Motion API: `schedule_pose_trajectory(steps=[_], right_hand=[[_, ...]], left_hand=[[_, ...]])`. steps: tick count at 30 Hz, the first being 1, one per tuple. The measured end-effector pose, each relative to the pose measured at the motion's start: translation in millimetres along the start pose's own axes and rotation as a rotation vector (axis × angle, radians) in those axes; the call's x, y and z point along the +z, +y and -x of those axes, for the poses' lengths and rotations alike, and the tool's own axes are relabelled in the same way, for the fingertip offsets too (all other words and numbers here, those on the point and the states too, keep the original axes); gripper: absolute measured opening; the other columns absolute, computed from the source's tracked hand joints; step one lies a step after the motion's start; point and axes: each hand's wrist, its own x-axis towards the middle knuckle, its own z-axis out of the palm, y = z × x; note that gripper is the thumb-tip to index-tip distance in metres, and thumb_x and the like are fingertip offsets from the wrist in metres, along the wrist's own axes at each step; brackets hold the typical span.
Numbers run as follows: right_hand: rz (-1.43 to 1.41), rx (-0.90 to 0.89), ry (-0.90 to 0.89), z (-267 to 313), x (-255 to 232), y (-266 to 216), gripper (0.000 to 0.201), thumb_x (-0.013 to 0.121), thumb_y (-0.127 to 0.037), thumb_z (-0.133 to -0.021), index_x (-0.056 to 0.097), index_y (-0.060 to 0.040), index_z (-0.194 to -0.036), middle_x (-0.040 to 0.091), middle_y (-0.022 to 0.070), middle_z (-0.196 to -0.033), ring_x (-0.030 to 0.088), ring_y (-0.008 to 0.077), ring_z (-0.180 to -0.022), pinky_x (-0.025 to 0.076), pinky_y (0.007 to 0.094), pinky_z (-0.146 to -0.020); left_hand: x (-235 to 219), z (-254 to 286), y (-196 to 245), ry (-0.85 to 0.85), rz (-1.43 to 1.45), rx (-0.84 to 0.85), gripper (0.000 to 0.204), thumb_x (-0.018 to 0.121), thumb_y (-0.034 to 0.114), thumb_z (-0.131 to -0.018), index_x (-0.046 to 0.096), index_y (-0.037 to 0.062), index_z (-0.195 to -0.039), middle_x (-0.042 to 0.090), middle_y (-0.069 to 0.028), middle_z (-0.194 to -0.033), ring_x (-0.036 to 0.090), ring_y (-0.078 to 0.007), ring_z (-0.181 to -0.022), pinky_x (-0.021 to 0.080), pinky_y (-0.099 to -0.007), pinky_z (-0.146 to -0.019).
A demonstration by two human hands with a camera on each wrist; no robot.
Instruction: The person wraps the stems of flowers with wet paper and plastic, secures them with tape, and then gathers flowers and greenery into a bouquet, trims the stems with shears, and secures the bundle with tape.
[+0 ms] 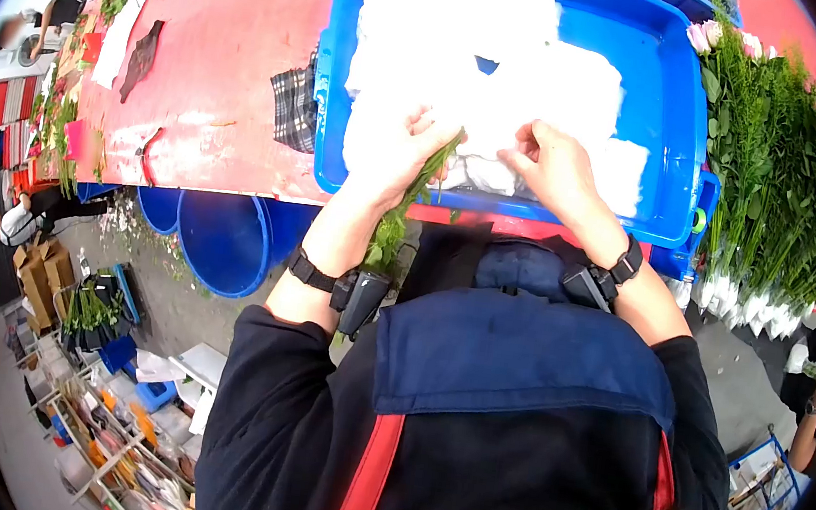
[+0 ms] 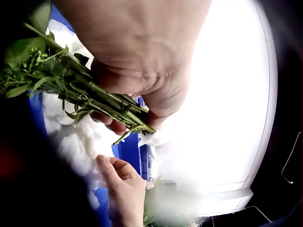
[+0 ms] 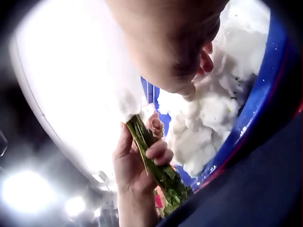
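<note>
My left hand [image 1: 401,154] grips a bunch of leafy green stems [image 2: 113,101] over the near side of a blue tub [image 1: 688,96]. A tuft of wet white cotton [image 3: 129,103] shows at the cut ends of the stems. My right hand [image 1: 560,172] is a short way to the right, over the tub's near edge, its thumb and fingers bent toward each other. Piles of soaked white cotton [image 1: 495,23] fill much of the tub. I cannot tell whether the right fingertips pinch a bit of it.
To the right lie rows of long-stemmed flowers [image 1: 770,165] with white-wrapped ends. The red table [image 1: 221,42] extends left, with a checked cloth [image 1: 294,106] against the tub. Blue bins [image 1: 223,244] stand on the floor below. Other people are at both sides.
</note>
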Motion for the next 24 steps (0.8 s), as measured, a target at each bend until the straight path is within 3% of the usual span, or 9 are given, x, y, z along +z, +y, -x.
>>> schedule_pose_trajectory(steps=[3,4,7,8,11,15,18,24], right_hand=[[-0.002,-0.078,0.163,1.0,-1.4,10.9,0.024,0.068,-0.022,-0.080,0.069,-0.0024,-0.093,0.068,0.0156,-0.078,0.066,0.0324,-0.076,0.052,0.0397,-0.072],[0.015,-0.118,0.223,2.1,-4.1,13.7,0.018,0.066,-0.018,-0.081,0.071,-0.0021,-0.089,0.069,0.0153,-0.077,0.068,0.0281,-0.073,0.052,0.0369,-0.068],[-0.254,0.104,0.048,-2.9,-13.9,14.3,0.018,0.069,-0.016,-0.079,0.071,-0.0013,-0.088,0.069,0.0136,-0.076,0.066,0.0196,-0.067,0.051,0.0318,-0.062],[-0.277,0.202,-0.009,-5.5,-16.7,8.9,0.009,0.070,-0.007,-0.079,0.067,0.0005,-0.082,0.066,0.0028,-0.072,0.056,0.0057,-0.066,0.045,0.0225,-0.060],[-0.371,0.125,-0.079,-13.5,2.1,20.4,0.011,0.073,-0.008,-0.078,0.064,-0.0016,-0.077,0.062,0.0003,-0.069,0.053,0.0056,-0.064,0.043,0.0225,-0.057],[-1.009,0.228,-0.212,-8.0,4.4,17.2,0.008,0.069,-0.010,-0.083,0.064,-0.0033,-0.081,0.060,-0.0011,-0.070,0.053,0.0075,-0.062,0.044,0.0226,-0.060],[-1.075,0.249,-0.248,-4.5,-10.9,19.5,0.010,0.068,-0.012,-0.084,0.067,-0.0015,-0.085,0.063,0.0015,-0.071,0.056,0.0090,-0.063,0.046,0.0233,-0.061],[-1.006,0.142,0.197,-13.3,-68.4,84.9,0.005,0.067,-0.008,-0.081,0.066,-0.0049,-0.084,0.062,-0.0003,-0.073,0.052,0.0068,-0.061,0.042,0.0211,-0.059]], left_hand=[[-11.1,-0.3,0.9,-0.037,-0.033,-0.025,0.033,0.064,0.028,-0.090,0.068,-0.0041,-0.094,0.061,-0.0037,-0.067,0.053,-0.0091,-0.053,0.042,-0.0233,-0.049],[-12.6,-0.1,0.4,-0.046,-0.014,-0.038,0.032,0.064,0.028,-0.090,0.068,-0.0040,-0.092,0.060,-0.0033,-0.065,0.053,-0.0091,-0.052,0.041,-0.0232,-0.049],[-8.6,4.3,-2.4,-0.081,0.061,-0.043,0.030,0.064,0.027,-0.090,0.068,-0.0033,-0.092,0.059,-0.0024,-0.065,0.052,-0.0091,-0.052,0.041,-0.0235,-0.048],[-5.2,5.9,-3.5,-0.094,0.087,-0.039,0.030,0.065,0.026,-0.090,0.068,-0.0030,-0.092,0.059,-0.0022,-0.065,0.052,-0.0091,-0.052,0.041,-0.0237,-0.048],[3.8,8.3,-10.6,-0.119,0.134,-0.081,0.028,0.066,0.025,-0.089,0.068,-0.0027,-0.094,0.060,-0.0019,-0.068,0.053,-0.0090,-0.053,0.041,-0.0243,-0.048],[17.3,8.4,-10.9,-0.087,0.062,-0.117,0.027,0.066,0.024,-0.089,0.067,-0.0019,-0.095,0.061,-0.0023,-0.073,0.054,-0.0089,-0.056,0.042,-0.0250,-0.048],[22.2,2.2,-15.2,-0.030,0.041,-0.149,0.028,0.067,0.025,-0.089,0.066,-0.0021,-0.096,0.060,-0.0020,-0.072,0.054,-0.0097,-0.057,0.043,-0.0253,-0.052],[-5.1,-5.3,-15.3,0.187,0.026,-0.010,0.026,0.067,0.025,-0.088,0.064,-0.0015,-0.090,0.060,-0.0041,-0.067,0.054,-0.0119,-0.052,0.043,-0.0258,-0.049]])
